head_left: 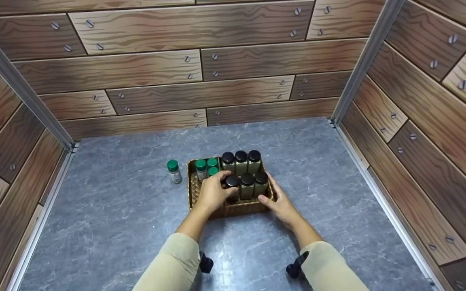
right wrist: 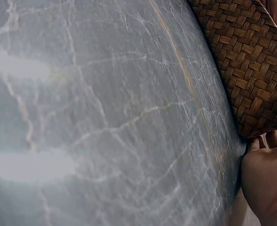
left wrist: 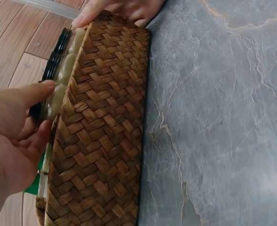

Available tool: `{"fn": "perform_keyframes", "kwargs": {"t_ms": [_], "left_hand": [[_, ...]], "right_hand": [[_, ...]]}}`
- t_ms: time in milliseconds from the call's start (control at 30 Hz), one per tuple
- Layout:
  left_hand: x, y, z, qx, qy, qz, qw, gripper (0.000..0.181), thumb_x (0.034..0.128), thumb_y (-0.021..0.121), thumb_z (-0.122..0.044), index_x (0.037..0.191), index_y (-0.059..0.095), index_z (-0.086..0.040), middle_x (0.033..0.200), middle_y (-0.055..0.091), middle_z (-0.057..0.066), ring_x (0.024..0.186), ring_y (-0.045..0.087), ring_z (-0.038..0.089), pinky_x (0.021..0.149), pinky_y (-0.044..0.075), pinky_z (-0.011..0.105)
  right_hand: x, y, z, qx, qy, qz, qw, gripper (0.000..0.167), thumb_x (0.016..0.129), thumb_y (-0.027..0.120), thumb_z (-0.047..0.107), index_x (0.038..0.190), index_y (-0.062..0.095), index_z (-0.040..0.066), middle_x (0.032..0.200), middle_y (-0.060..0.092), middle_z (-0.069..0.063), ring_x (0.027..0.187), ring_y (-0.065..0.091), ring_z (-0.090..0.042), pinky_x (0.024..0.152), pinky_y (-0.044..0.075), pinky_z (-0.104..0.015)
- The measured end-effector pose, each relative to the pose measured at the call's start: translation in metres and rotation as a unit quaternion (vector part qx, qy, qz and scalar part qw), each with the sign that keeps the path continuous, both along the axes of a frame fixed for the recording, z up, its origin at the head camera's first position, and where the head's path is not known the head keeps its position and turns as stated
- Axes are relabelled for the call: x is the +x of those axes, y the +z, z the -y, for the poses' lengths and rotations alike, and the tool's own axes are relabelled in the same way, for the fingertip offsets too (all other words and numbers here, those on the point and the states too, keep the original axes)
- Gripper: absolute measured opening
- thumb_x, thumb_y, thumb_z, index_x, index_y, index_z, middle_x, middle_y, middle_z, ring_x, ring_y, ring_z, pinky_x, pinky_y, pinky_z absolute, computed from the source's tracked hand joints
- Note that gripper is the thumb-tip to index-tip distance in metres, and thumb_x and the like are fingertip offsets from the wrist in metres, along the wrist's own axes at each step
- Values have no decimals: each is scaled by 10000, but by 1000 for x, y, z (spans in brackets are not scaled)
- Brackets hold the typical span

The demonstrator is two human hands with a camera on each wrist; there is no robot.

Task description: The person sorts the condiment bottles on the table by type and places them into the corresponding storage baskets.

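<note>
A brown woven basket (head_left: 243, 209) stands on the table, with several black-capped glass jars (head_left: 247, 186) in two rows in its right part. My left hand (head_left: 212, 194) pinches the front-left black-capped jar (head_left: 231, 181) between thumb and fingers; in the left wrist view the thumb lies by the black caps (left wrist: 58, 52). My right hand (head_left: 283, 205) grips the basket's right end, thumb at the front rim corner and fingers along the side. Three green-capped bottles (head_left: 201, 166) stand in the basket's left compartment, partly hidden by my left hand.
Another green-capped bottle (head_left: 174, 171) stands on the table just left of the basket. The grey marbled tabletop (head_left: 128, 226) is bounded by wood-patterned walls (head_left: 156, 93) at the back and both sides, with metal strips (head_left: 382, 202) along the side edges.
</note>
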State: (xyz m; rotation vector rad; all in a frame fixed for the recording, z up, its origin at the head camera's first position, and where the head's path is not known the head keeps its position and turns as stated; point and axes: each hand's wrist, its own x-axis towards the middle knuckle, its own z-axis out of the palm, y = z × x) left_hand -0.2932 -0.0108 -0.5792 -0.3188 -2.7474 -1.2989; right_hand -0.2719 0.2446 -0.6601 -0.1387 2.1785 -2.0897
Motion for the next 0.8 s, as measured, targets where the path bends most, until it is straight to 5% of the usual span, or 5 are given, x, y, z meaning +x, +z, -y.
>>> {"fn": "perform_keyframes", "kwargs": {"t_ms": [567, 800], "left_hand": [[10, 5, 13, 328, -63, 43, 9994, 520, 931, 868, -187, 1408, 698, -69, 1342, 777, 128, 1261, 735, 300, 1089, 591, 460], [13, 0, 26, 707, -131, -466, 9963, 329, 958, 830, -141, 1259, 731, -54, 1216, 788, 128, 1132, 751, 306, 993, 613, 474]], "right_hand": [[-1, -1, 2, -275, 126, -19, 9995, 897, 1038, 710, 71, 1752, 206, 273, 1830, 189, -100, 1672, 200, -317, 1376, 165, -485], [-2, -2, 1, -344, 121, 25, 9993, 902, 1036, 711, 68, 1753, 201, 265, 1830, 191, -96, 1665, 231, -309, 1371, 188, -459]]}}
